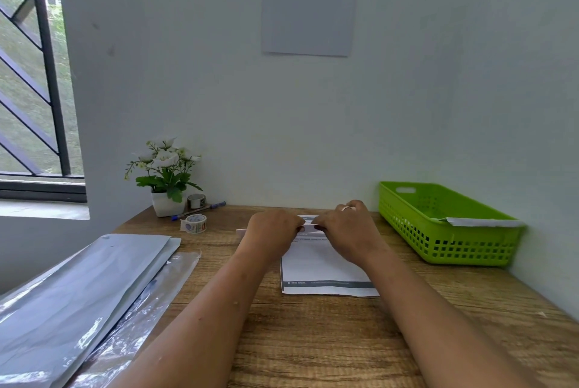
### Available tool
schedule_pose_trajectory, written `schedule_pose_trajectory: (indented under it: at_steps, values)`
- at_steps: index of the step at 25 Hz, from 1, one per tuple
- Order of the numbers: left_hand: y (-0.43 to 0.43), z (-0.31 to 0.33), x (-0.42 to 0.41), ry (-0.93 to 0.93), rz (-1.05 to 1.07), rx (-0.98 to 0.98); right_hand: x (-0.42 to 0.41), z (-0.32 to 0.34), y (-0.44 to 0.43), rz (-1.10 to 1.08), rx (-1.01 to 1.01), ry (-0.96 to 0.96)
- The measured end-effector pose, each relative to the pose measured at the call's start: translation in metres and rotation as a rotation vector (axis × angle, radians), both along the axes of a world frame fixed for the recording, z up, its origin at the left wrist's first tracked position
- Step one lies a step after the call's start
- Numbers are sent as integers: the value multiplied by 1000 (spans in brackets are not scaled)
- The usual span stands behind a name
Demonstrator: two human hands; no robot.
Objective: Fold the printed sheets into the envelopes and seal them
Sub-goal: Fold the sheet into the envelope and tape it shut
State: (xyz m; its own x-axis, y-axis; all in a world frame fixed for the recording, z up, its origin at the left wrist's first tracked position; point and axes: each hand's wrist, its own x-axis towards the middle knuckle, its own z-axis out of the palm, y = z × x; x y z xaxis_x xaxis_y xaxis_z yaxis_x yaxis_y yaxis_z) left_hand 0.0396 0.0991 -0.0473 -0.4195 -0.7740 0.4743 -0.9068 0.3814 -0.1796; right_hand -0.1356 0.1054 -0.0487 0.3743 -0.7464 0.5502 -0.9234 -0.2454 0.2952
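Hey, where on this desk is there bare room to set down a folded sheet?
Bare wood lies between the printed sheet and the green basket, and along the near edge right of the forearms. The left side is crowded with grey envelopes; tape roll, pen and plant fill the far-left corner.

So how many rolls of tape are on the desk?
2. One tape roll lies in front of the flower pot, by the pen. A smaller roll stands right of the pot, near the wall.
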Motion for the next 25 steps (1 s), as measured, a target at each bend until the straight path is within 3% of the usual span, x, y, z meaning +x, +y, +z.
schedule_pose_trajectory:
  at_steps: [18,25]
  values:
    - [-6,4,42,137,342,61,-14,5,1,-56,-13,-74]
    - [6,8,38,112,506,66,-17,6,2,-86,1,-97]
